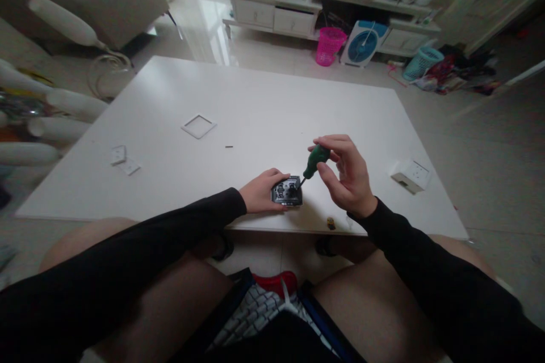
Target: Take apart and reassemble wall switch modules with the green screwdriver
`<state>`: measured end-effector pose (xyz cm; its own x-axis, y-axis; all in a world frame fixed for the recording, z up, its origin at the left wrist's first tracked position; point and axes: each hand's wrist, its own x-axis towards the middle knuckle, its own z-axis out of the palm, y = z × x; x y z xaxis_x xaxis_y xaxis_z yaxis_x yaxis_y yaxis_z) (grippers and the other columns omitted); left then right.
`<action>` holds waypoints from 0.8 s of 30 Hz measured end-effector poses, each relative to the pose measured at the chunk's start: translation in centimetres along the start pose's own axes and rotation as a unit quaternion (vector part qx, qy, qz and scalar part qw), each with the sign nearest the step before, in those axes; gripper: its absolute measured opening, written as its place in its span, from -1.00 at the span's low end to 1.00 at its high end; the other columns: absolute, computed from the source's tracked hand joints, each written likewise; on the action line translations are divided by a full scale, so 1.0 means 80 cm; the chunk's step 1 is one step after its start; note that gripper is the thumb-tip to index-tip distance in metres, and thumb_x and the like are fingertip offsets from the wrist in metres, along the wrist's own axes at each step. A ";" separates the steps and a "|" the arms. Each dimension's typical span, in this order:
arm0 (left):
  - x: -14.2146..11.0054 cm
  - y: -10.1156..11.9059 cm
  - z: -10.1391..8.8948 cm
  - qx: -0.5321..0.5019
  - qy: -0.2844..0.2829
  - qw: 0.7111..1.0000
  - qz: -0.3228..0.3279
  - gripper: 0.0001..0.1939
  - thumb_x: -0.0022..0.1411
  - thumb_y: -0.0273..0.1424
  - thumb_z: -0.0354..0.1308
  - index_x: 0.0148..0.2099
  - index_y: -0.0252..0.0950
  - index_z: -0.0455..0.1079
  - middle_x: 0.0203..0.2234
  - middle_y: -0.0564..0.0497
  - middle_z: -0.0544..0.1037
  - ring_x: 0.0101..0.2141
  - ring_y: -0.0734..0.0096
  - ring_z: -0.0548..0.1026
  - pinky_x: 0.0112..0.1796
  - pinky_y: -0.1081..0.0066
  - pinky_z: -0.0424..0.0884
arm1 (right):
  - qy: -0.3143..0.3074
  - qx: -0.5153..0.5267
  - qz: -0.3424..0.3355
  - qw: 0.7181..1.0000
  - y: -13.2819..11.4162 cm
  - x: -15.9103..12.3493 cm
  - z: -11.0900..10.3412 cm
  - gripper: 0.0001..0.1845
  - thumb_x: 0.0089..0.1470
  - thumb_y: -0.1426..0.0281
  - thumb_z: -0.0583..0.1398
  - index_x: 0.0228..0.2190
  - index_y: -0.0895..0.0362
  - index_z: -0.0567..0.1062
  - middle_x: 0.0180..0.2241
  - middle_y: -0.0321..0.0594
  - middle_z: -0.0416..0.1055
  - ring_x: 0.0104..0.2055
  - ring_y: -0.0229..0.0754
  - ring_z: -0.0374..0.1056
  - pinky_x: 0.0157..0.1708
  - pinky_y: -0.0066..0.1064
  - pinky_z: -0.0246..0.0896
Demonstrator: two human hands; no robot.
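Note:
My left hand [264, 191] grips a black wall socket module [286, 191] by its sides, near the table's front edge. The module's inner face points up and shows dark fittings. In my right hand [347, 176] is a screwdriver [316, 160] with a green handle, held tilted between the fingers and thumb. Its shaft slants down to the left, and the tip meets the right part of the module. Whether the tip sits in a screw is too small to tell. A small yellow and dark piece [331, 223] lies at the table edge below my right hand.
On the white table [264, 96] lie a square white frame [198, 126], a short dark strip [229, 147] and two white plates [125, 161] at left. A white socket [411, 175] stands at right. Beyond are a pink basket [330, 45] and a blue fan [364, 43].

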<state>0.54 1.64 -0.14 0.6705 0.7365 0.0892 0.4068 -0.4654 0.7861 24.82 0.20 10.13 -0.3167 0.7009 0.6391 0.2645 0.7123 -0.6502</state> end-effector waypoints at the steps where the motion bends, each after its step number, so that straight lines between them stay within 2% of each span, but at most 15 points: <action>1: 0.000 -0.001 0.000 -0.001 -0.002 1.000 0.002 -0.09 0.03 -0.14 0.55 0.36 -0.24 0.35 0.05 -0.17 0.46 0.07 0.00 0.49 0.19 -0.02 0.44 | -0.009 0.010 0.006 1.000 -0.001 0.000 0.000 -0.50 0.33 0.47 0.20 0.24 -0.10 0.39 0.11 -0.12 0.41 0.06 -0.03 0.50 -0.02 -0.03 0.55; 10: 0.002 -0.005 -0.002 -0.004 -0.009 1.000 0.005 -0.08 0.03 -0.13 0.54 0.38 -0.20 0.33 0.05 -0.18 0.47 0.08 -0.04 0.47 0.18 -0.05 0.44 | -0.005 -0.017 -0.048 0.999 -0.006 0.004 0.003 -0.48 0.25 0.55 0.28 0.17 -0.10 0.48 -0.03 -0.17 0.45 -0.05 -0.07 0.49 -0.09 -0.07 0.54; 16: 0.002 -0.002 -0.001 -0.002 0.001 1.000 0.005 -0.13 0.05 -0.15 0.52 0.36 -0.21 0.35 0.04 -0.17 0.47 0.06 0.00 0.48 0.18 -0.03 0.44 | 0.024 -0.008 -0.032 0.999 -0.001 0.002 0.005 -0.51 0.22 0.51 0.35 0.12 -0.10 0.48 -0.12 -0.24 0.41 -0.15 -0.13 0.48 -0.21 -0.16 0.53; 18: 0.002 0.000 -0.001 0.001 0.004 1.000 0.003 -0.14 0.04 -0.16 0.51 0.35 -0.22 0.36 0.03 -0.16 0.48 0.05 0.01 0.48 0.17 -0.02 0.45 | 0.023 0.000 -0.022 0.999 -0.003 0.002 0.005 -0.51 0.23 0.51 0.34 0.12 -0.10 0.47 -0.10 -0.23 0.41 -0.11 -0.11 0.50 -0.19 -0.15 0.56; 24: 0.001 0.002 0.000 0.005 0.010 1.000 0.003 -0.16 0.03 -0.18 0.51 0.33 -0.21 0.36 0.04 -0.15 0.49 0.06 0.01 0.49 0.16 -0.02 0.45 | -0.035 -0.015 -0.012 0.999 -0.012 0.005 0.003 -0.47 0.29 0.54 0.24 0.21 -0.08 0.42 0.07 -0.13 0.50 0.01 -0.08 0.52 -0.12 -0.14 0.58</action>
<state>0.68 1.61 0.02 0.6601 0.7437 0.1054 0.4093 -0.4738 0.7797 24.21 -0.21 10.91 -0.3855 0.6797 0.6240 0.2826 0.7307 -0.6214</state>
